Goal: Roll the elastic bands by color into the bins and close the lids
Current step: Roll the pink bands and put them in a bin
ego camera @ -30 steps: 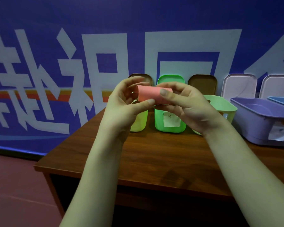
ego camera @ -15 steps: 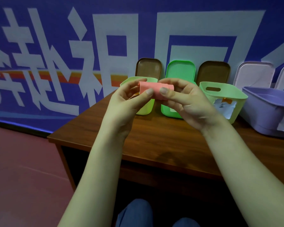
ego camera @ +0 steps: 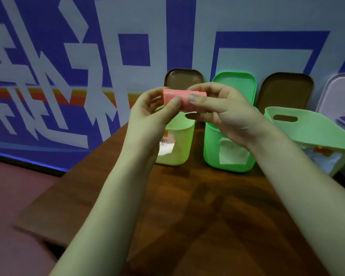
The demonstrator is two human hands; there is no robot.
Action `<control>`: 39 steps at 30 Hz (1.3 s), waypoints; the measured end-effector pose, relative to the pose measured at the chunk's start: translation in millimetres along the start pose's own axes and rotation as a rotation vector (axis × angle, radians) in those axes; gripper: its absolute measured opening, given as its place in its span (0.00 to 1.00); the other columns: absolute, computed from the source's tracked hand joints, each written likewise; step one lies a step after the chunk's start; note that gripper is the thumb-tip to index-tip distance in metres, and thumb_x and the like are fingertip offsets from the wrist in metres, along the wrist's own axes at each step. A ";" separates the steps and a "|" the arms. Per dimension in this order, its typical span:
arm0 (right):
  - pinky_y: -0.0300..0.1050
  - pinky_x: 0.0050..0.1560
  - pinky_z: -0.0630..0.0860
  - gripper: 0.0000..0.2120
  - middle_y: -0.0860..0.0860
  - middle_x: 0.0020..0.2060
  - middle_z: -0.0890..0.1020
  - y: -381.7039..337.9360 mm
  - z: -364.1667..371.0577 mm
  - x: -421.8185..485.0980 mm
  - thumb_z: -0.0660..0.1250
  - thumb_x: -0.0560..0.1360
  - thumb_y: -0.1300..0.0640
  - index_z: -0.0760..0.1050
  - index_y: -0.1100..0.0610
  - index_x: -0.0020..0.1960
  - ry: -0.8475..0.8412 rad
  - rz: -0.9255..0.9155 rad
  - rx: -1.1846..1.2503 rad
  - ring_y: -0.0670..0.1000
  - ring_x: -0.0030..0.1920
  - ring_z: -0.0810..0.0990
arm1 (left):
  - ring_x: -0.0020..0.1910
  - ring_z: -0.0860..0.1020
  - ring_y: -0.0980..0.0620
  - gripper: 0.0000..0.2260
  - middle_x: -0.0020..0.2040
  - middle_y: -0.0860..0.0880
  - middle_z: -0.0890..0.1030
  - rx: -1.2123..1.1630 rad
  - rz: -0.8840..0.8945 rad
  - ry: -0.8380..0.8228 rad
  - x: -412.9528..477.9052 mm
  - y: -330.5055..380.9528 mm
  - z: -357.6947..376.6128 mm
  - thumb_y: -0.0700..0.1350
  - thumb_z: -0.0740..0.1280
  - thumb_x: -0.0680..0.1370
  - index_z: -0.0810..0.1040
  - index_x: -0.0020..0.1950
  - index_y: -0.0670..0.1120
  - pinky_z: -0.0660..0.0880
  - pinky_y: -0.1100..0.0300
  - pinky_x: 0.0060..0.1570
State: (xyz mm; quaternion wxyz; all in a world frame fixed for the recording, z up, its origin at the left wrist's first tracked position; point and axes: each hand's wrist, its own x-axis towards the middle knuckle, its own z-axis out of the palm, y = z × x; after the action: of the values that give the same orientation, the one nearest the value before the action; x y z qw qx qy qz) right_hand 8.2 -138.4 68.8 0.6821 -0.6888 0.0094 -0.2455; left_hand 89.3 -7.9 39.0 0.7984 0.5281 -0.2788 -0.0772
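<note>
The left hand (ego camera: 147, 118) and the right hand (ego camera: 229, 116) meet on one pink roll of flat elastic band (ego camera: 184, 96), each pinching an end of it. Both thumbs press the near face of the roll, their tips just apart, while the curled fingers wrap round the far side. The hands are clamped on the roll, which hangs in the air above the brown wooden surface (ego camera: 187, 206).

The fingers cover the far side of the roll, so its loose end cannot be made out. Just beyond the left hand stands a yellow-green plastic bin (ego camera: 180, 148), its rim hidden by the hand. A bright green plastic bin (ego camera: 213, 156) sits behind the right wrist. Further to the right is a pale green bin with a handle slot (ego camera: 311, 130). The paper labels on the bins are too blurred to read. Past the fingertips, a brown lid (ego camera: 184, 77), a green lid (ego camera: 237, 84) and a second brown lid (ego camera: 287, 90) lean upright on the blue lettered wall (ego camera: 48, 56). A lilac lid (ego camera: 339, 92) is cut off at the right edge.

The roll's long axis runs from hand to hand, dipping slightly toward the right hand.
</note>
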 end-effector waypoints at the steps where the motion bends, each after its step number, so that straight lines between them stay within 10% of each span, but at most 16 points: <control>1: 0.49 0.50 0.81 0.13 0.54 0.47 0.81 -1.9 -2.9 12.9 0.68 0.74 0.64 0.75 0.65 0.57 0.012 0.012 -0.026 0.54 0.47 0.83 | 0.57 0.80 0.46 0.14 0.56 0.43 0.81 0.000 -0.013 0.012 13.2 -1.0 3.2 0.40 0.72 0.73 0.76 0.58 0.44 0.77 0.52 0.58; 21: 0.49 0.53 0.79 0.18 0.53 0.49 0.83 -176.9 -3.4 205.6 0.71 0.71 0.65 0.75 0.61 0.60 0.001 0.236 0.024 0.51 0.50 0.83 | 0.56 0.80 0.44 0.18 0.57 0.41 0.80 -0.030 -0.206 0.105 208.6 174.3 54.3 0.37 0.72 0.73 0.74 0.62 0.40 0.79 0.56 0.52; 39: 0.45 0.43 0.79 0.08 0.60 0.39 0.81 22.5 0.2 220.8 0.69 0.69 0.74 0.75 0.67 0.47 0.386 0.766 0.179 0.55 0.39 0.81 | 0.49 0.78 0.44 0.18 0.54 0.35 0.78 0.210 -0.662 0.013 236.7 -38.6 -13.8 0.36 0.68 0.77 0.70 0.63 0.30 0.78 0.68 0.36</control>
State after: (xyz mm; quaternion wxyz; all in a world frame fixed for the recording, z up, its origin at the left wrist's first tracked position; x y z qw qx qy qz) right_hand 209.6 -216.6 119.4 0.7665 -0.5152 0.3703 -0.0991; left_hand 300.3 -112.4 86.9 0.6732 0.6696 -0.0935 -0.2995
